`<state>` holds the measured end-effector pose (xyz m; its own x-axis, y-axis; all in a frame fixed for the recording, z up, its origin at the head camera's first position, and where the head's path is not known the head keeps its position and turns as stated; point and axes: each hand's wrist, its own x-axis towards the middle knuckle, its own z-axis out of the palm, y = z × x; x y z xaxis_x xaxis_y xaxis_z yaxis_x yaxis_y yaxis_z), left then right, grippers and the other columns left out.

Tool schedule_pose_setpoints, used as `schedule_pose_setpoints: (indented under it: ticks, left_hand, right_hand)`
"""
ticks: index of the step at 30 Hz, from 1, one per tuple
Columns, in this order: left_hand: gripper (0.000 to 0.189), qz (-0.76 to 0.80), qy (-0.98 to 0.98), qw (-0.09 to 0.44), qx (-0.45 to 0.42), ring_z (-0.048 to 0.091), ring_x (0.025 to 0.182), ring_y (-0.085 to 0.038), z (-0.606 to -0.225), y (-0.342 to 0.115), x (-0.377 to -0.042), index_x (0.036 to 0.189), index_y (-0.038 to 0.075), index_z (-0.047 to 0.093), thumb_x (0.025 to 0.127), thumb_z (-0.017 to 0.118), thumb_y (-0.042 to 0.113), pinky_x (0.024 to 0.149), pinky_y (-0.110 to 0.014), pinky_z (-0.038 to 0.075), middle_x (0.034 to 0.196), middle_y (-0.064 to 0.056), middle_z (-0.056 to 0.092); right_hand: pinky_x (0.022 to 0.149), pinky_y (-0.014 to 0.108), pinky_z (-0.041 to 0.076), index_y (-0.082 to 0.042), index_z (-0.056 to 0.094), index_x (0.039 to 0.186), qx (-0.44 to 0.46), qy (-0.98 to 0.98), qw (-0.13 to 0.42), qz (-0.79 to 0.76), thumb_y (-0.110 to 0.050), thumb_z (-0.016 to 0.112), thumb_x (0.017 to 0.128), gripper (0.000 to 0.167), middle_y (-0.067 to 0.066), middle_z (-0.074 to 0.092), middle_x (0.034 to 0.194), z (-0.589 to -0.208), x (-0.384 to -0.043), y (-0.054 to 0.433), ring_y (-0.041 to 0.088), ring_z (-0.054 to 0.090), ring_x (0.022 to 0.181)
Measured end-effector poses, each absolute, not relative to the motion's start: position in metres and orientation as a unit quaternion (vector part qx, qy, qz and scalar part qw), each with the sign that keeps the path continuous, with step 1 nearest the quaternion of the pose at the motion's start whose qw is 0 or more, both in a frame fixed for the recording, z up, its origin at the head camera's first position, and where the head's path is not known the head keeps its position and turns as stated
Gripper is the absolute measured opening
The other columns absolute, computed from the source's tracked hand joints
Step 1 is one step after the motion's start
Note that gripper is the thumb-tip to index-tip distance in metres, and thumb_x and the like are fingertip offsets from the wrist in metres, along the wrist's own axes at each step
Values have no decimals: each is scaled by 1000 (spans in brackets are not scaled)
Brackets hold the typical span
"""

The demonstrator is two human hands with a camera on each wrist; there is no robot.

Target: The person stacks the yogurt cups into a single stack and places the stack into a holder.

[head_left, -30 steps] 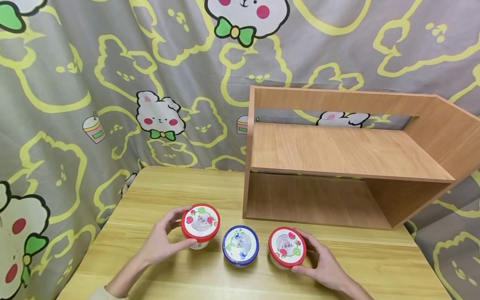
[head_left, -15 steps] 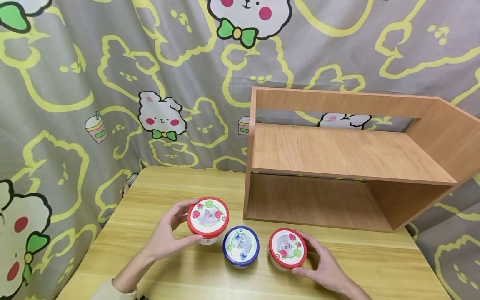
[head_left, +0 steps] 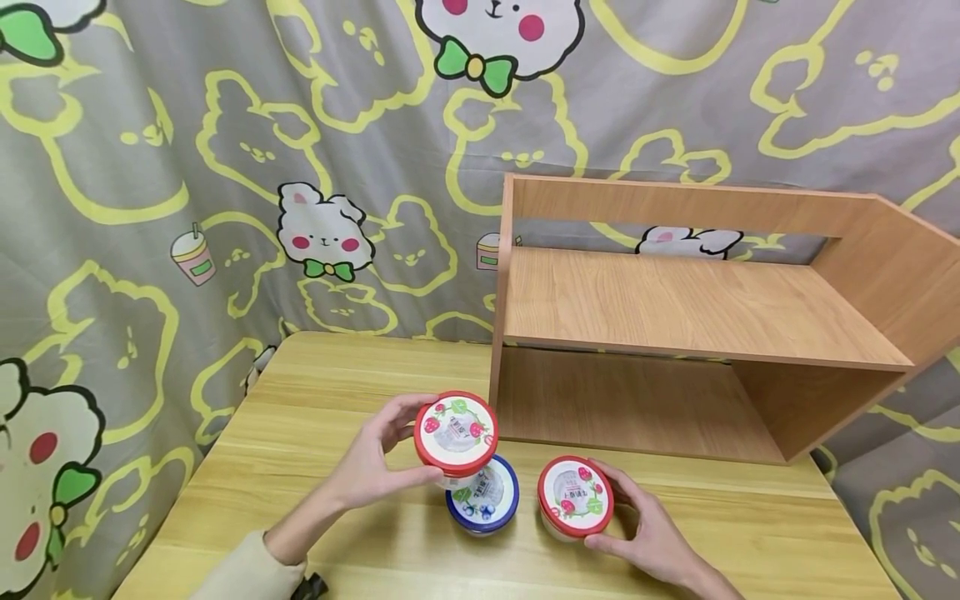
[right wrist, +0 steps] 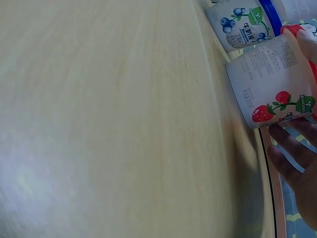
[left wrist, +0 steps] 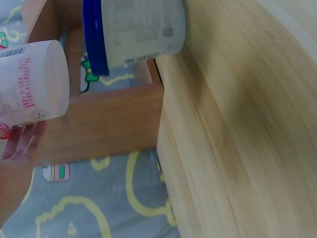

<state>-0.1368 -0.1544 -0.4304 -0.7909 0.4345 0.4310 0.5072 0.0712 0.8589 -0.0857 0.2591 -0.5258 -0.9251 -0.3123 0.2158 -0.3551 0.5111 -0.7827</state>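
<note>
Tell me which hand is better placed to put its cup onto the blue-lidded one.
Probably the left hand: in the head view its raised red-lidded cup overlaps the blue-lidded cup. The right hand holds a second cup beside that.

Reads “牛奶” on the blue-lidded cup point(right wrist: 241, 26) right of the left hand point(head_left: 375, 462). Carries a barcode point(left wrist: 12, 52) and illegibly small pink print point(left wrist: 26, 83) on the red-lidded cup point(left wrist: 42, 94) in that hand, blurred lines point(right wrist: 267, 59) on the second red-lidded cup point(right wrist: 262, 82) in the right hand point(head_left: 651, 533).
</note>
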Motion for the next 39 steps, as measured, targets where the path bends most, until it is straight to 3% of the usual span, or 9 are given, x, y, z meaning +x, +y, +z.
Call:
schedule_pose_setpoints:
  ticks: [11, 27, 39]
  left_hand:
    - [79, -623, -720, -10, -305, 60, 131, -6, -432, -122, -136, 149, 10, 51, 80, 89, 4, 109, -28, 57, 145, -16, 61]
    - [76, -659, -691, -30, -295, 59, 131, -5, -442, -86, -131, 147, 8, 51, 81, 88, 3, 109, -26, 56, 146, -17, 60]
    - [77, -684, -670, -43, -285, 59, 131, -8, -448, -64, -124, 150, 13, 49, 83, 88, 6, 111, -25, 55, 146, -15, 58]
  right_hand:
    - [100, 23, 58, -25, 48, 155, 191, -870, 21, 454, -27, 95, 79, 90, 3, 67, 145, -526, -86, 259, -2, 62, 124]
    - [99, 24, 58, -23, 48, 155, 200, -865, 22, 459, -24, 94, 79, 88, 3, 67, 144, -527, -87, 261, -2, 62, 124]
    - [99, 23, 58, -23, 48, 155, 206, -864, 22, 458, -22, 94, 80, 88, 3, 67, 144, -527, -88, 260, -2, 62, 123]
